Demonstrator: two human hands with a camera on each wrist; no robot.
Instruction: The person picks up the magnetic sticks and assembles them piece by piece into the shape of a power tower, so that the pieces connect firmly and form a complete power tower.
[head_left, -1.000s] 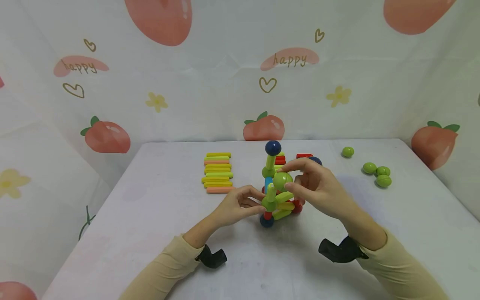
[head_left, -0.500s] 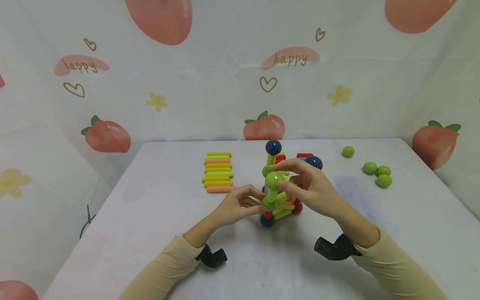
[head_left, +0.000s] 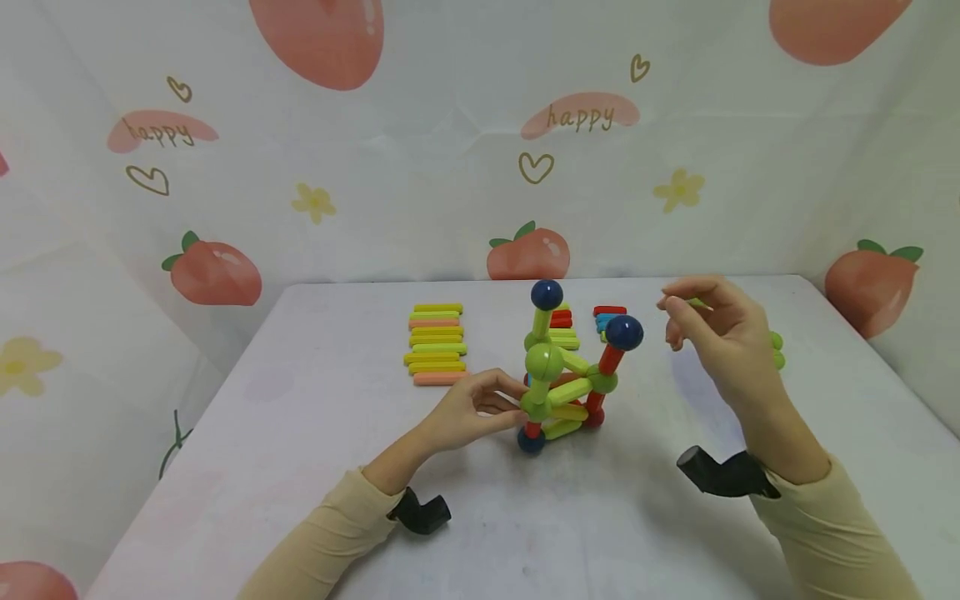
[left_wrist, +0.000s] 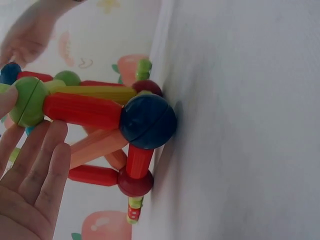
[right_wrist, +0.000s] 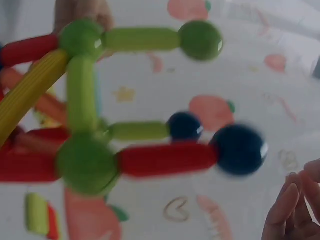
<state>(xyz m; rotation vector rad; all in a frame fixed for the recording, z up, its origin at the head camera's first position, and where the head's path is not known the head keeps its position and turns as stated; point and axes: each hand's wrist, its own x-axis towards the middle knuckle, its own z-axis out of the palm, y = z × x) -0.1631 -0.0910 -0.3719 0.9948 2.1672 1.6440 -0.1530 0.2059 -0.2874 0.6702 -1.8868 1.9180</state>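
Observation:
A magnetic stick-and-ball structure (head_left: pixel 570 387) stands on the white table, made of coloured rods joined by balls. My left hand (head_left: pixel 480 408) pinches the green corner ball (head_left: pixel 536 406) above a dark blue foot ball (left_wrist: pixel 149 121). On a short upright rod over that corner sits another green ball (head_left: pixel 543 361). Dark blue balls cap two other uprights, one at the back (head_left: pixel 547 295) and one at the right (head_left: pixel 624 333). My right hand (head_left: pixel 716 333) is raised to the right of the structure, fingers loosely bent, holding nothing. The right wrist view shows its fingertips (right_wrist: pixel 295 195) apart from the structure.
A column of yellow, green and orange rods (head_left: pixel 437 346) lies left of the structure. Red, green and blue rods (head_left: pixel 611 313) lie behind it. Loose green balls (head_left: pixel 777 350) at the back right are partly hidden by my right hand. A patterned cloth (head_left: pixel 420 167) hangs behind the table.
The right hand set a green ball on the near upright rod, let go and moved away to the right. The left hand keeps its hold on the corner ball.

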